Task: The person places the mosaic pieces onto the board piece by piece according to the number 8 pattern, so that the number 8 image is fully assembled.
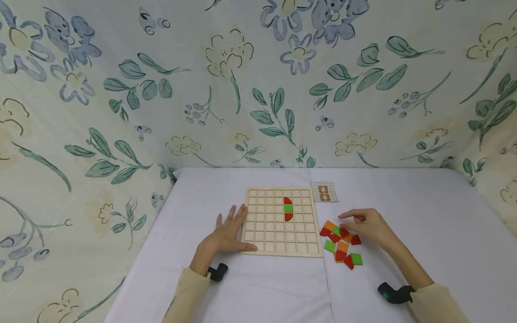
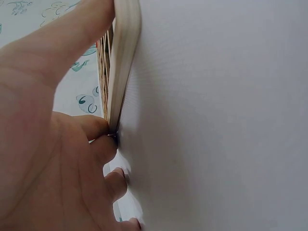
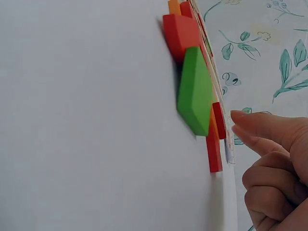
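Observation:
My left hand (image 1: pixel 226 235) rests spread against the left edge of a wooden grid board (image 1: pixel 262 235), thumb at its near left corner. In the left wrist view the fingertips meet the board's side. On the grid, a green square (image 1: pixel 288 208) sits between two red quarter-round pieces, the upper red piece (image 1: pixel 287 200) and the lower red piece (image 1: pixel 288 217). My right hand (image 1: pixel 369 226) hovers at the far side of a loose pile of pieces, index finger and thumb extended with a gap between them, other fingers curled. Nothing shows between its fingertips.
Right of the board lie several red, green and orange pieces, among them a green square (image 1: pixel 357 259) and an orange square (image 1: pixel 342 246). A small pattern card (image 1: pixel 324 193) lies by the board's far right corner. Floral cloth (image 1: pixel 242 89) hangs behind the white table (image 1: pixel 404 197).

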Tool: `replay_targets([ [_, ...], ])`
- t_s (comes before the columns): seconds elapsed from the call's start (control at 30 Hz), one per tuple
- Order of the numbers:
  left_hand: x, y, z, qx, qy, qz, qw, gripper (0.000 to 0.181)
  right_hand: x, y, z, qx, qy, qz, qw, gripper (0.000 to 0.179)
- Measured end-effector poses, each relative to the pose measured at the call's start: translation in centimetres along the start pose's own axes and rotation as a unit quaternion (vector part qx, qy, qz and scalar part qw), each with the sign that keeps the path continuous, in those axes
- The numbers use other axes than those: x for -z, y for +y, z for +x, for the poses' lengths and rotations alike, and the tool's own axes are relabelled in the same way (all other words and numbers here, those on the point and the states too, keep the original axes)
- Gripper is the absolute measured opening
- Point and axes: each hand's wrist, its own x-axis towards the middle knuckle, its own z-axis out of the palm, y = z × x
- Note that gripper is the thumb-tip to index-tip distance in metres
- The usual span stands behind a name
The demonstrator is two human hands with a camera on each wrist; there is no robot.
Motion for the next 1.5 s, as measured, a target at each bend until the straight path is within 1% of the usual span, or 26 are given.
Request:
replay_targets([
  [0.03, 0.0, 0.0, 0.0, 0.000, 0.000, 0.001, 1.0000, 0.126, 0.0, 0.2, -0.2, -0.001, -0.003, 0.002, 1.0000, 0.036],
  [0.13, -0.1, -0.1, 0.0, 0.002, -0.001, 0.002, 1.0000, 0.126, -0.2, 0.5, -0.4, 0.015, -0.009, 0.005, 0.9998, 0.037],
  [0.2, -0.1, -0.1, 0.0, 0.002, -0.001, 0.001, 1.0000, 0.126, -0.4, 0.6, -0.3, 0.028, -0.010, 0.003, 0.9995, 0.036],
  [0.3, -0.1, -0.2, 0.0, 0.001, 0.000, 0.000, 1.0000, 0.126, -1.0, 0.6, -0.1, 0.036, -0.009, -0.004, 0.9993, 0.035],
  [0.5, -0.1, -0.1, 0.1, -0.004, 0.001, 0.001, 1.0000, 0.126, -1.8, 0.0, 0.2, 0.021, -0.001, -0.020, 0.9996, 0.034],
  [0.73, -0.1, -0.2, 0.1, -0.005, 0.004, 0.002, 1.0000, 0.126, -1.6, -0.3, 0.7, 0.007, 0.003, -0.023, 0.9997, 0.028],
  [0.8, -0.2, -0.2, 0.1, -0.006, 0.003, 0.002, 1.0000, 0.126, -1.6, -0.3, 0.7, 0.001, 0.006, -0.023, 0.9997, 0.029],
  [0.97, -0.2, -0.2, 0.1, -0.007, 0.000, 0.003, 1.0000, 0.126, -1.7, -0.7, 0.7, 0.012, 0.001, -0.027, 0.9996, 0.035],
  [1.03, -0.1, -0.1, 0.1, -0.006, 0.000, 0.004, 1.0000, 0.125, -1.7, -0.8, 0.7, 0.018, 0.000, -0.031, 0.9994, 0.035],
  [1.17, 0.0, 0.0, 0.1, -0.005, -0.003, 0.006, 1.0000, 0.125, -1.6, -1.0, 0.7, 0.000, 0.003, -0.030, 0.9996, 0.031],
  [1.27, -0.1, 0.0, 0.1, -0.004, -0.007, 0.010, 0.9999, 0.125, -1.6, -1.1, 0.7, -0.015, 0.005, -0.026, 0.9995, 0.033],
  [1.4, -0.1, 0.0, 0.0, -0.007, -0.003, 0.013, 0.9999, 0.126, -1.7, -1.0, 0.8, -0.003, 0.006, -0.041, 0.9991, 0.037],
  [1.5, -0.1, -0.1, 0.0, -0.008, 0.000, 0.013, 0.9999, 0.126, -1.7, -0.9, 1.0, 0.011, 0.014, -0.052, 0.9985, 0.035],
])
